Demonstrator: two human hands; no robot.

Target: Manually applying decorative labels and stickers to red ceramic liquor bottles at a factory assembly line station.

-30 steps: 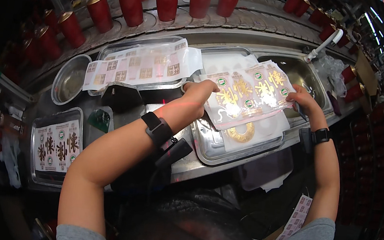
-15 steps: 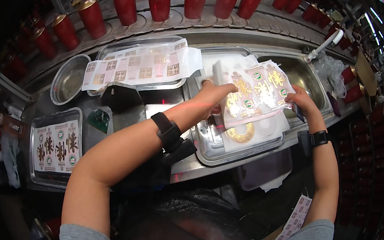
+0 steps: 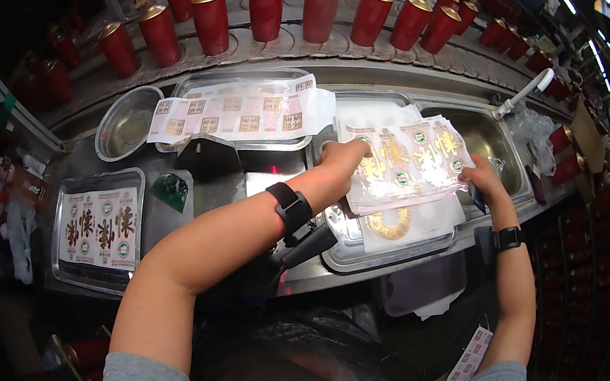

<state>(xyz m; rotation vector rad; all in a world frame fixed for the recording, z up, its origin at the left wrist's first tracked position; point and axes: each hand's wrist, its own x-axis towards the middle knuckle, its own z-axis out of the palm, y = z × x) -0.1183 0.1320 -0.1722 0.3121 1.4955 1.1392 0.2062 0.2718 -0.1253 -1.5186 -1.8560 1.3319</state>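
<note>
Between my two hands is a stack of printed decal sheets (image 3: 400, 160) with gold characters and green round marks. My left hand (image 3: 342, 163) grips the stack's left edge, fingers closed on it. At the right edge, my right hand (image 3: 484, 177) pinches the sheets between thumb and fingers. The stack is held over a metal tray (image 3: 357, 262) at the sink. Under it lies a white sheet with a gold ring print (image 3: 390, 222). How many sheets are in the stack I cannot tell.
Behind, red bottles with gold caps (image 3: 319, 11) line a curved conveyor. Left of my hands, a decal sheet (image 3: 242, 112) lies across another tray, beside a round metal bowl (image 3: 129, 123). A tray with a decal sheet (image 3: 101, 226) sits nearer left. A white faucet (image 3: 524, 94) stands over the sink.
The view has shifted, so the surroundings sit lower and a little further right. The left edge of the stack, curled up before, now lies flatter, and both hands still hold the sheets.
</note>
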